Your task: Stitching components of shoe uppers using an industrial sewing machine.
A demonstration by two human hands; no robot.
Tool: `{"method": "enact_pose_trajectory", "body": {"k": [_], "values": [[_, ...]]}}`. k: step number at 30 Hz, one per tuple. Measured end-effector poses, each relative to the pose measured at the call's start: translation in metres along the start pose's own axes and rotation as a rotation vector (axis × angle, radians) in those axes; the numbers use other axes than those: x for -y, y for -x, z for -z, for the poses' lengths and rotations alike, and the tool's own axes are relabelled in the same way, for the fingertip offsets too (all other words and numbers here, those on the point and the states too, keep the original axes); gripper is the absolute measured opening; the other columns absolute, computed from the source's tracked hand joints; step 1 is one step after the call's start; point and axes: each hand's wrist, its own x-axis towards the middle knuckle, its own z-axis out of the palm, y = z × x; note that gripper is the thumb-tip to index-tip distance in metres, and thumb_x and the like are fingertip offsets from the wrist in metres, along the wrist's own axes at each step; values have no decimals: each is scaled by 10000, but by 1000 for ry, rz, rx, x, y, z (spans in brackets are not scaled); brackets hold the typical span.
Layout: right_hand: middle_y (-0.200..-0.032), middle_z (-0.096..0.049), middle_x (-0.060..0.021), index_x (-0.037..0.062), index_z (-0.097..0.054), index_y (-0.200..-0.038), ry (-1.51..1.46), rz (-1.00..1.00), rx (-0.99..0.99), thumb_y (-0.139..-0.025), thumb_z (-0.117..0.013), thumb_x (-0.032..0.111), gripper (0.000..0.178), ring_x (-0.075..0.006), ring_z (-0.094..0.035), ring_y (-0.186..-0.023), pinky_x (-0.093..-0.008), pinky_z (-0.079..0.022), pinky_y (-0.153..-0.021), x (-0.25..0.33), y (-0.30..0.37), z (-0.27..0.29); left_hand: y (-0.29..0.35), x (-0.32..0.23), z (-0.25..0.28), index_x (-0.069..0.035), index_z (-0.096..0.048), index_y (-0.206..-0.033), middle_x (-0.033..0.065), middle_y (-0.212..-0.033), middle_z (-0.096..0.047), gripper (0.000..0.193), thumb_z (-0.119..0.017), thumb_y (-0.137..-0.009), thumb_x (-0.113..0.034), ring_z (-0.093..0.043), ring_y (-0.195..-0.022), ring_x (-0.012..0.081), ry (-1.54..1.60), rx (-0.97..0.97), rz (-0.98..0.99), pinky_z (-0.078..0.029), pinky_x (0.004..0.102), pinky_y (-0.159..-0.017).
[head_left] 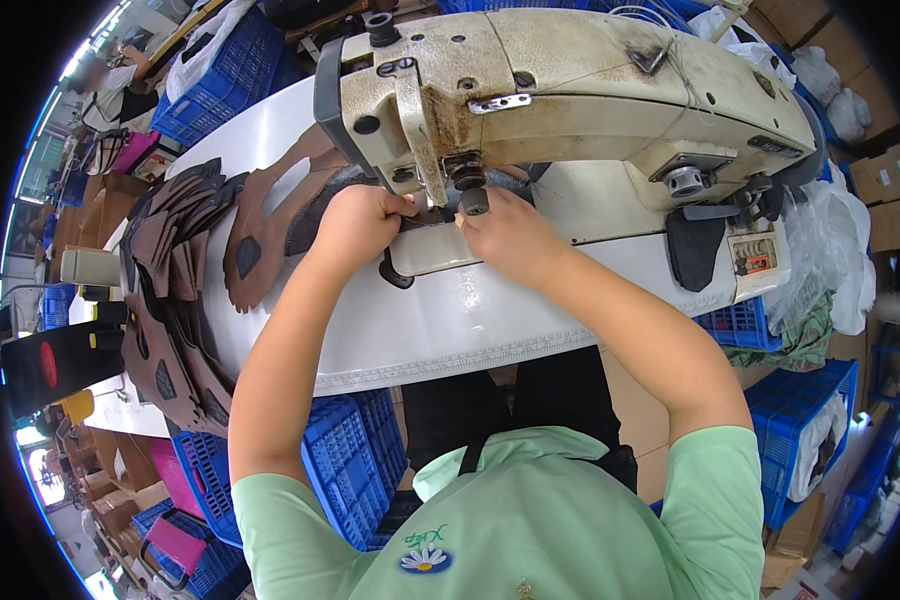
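A cream sewing machine (pixel 570 105) with worn, stained paint stands across the white table. Under its needle area lies a dark brown leather piece (pixel 425 217), mostly covered by my fingers and the machine head. On the left side of the needle, my left hand (pixel 358 230) is closed with thumb and finger pinching that leather. Close to the presser foot on the other side, my right hand (pixel 510 238) has its fingers bent and closed on the leather's edge. A larger brown cut-out panel (pixel 260 235) with dark patches extends left from beneath the machine head.
A heap of brown leather panels (pixel 165 250) covers the table's left end. To the right lie a black flat piece (pixel 695 248) and a small tray (pixel 755 262). Blue crates (pixel 345 450) stand below the table, and clear plastic bags (pixel 820 250) hang at the right.
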Motion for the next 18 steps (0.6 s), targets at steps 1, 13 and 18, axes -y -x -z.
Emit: {"method": "enact_pose_trajectory", "body": {"k": [1,13,18], "values": [[-909,-658,-123,-10,-690,-939,1,0,-1,-832,-634,115,174,-315,-618,-902,-407,-547,-818,0,0,0,0,0,0,-127,-777,-980,176,-863,-699,242,-620,-808,-61,-680,-813,347,-1,-2,-6,-534,394,-774],[-927,-665,-154,-50,-672,-1014,39,-58,-21,-791,-631,83,263,-316,-647,-859,-427,-549,-833,3,-4,-8,-5,7,-3,-127,-786,-958,171,-852,-701,293,-608,-742,-42,-674,-801,353,-58,-29,-56,-536,416,-764],[-907,-657,-165,-48,-661,-1030,38,-42,-16,-774,-638,59,278,-321,-653,-862,-410,-559,-810,2,-10,-7,-6,14,-7,-138,-791,-948,170,-846,-702,297,-611,-728,-52,-675,-797,352,-77,-51,-49,-540,420,-765]]}}
